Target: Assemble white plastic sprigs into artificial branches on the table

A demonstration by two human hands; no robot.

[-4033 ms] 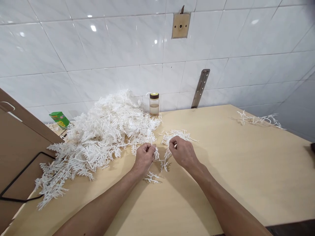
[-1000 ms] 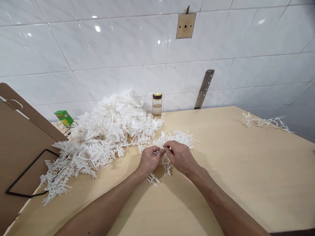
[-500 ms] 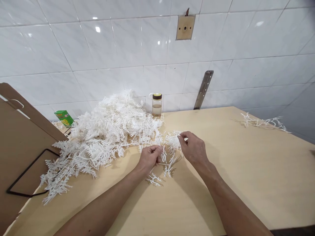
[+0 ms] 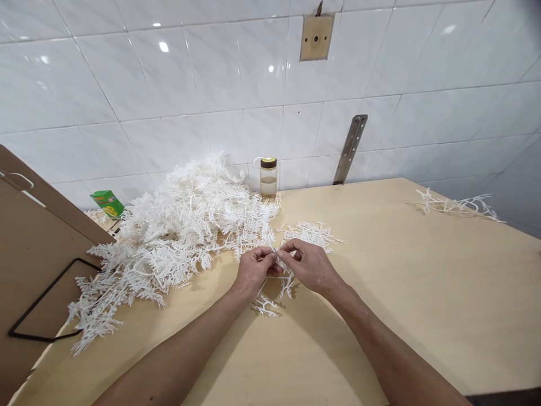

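Note:
Near the middle of the table, my left hand (image 4: 253, 272) pinches a white branched piece (image 4: 265, 305) whose twigs hang below the fingers. My right hand (image 4: 307, 264) meets it, thumb and forefinger closed on the upper part of the same piece; their fingertips hide the spot where they touch. Just behind my right hand lies a small heap of thin white sprigs (image 4: 315, 232). A large pile of white branched plastic pieces (image 4: 198, 208) spreads to the left.
A lidded jar (image 4: 269, 179) stands by the tiled wall. At the left are a green box (image 4: 107, 204) and a cardboard panel (image 4: 42, 254) with a black wire frame. White branches (image 4: 459, 206) lie back right. A metal strip (image 4: 350, 149) leans on the wall.
My right hand has moved left from the small heap to my left hand and closed on the piece there. More of the small heap now shows. The view has shifted slightly.

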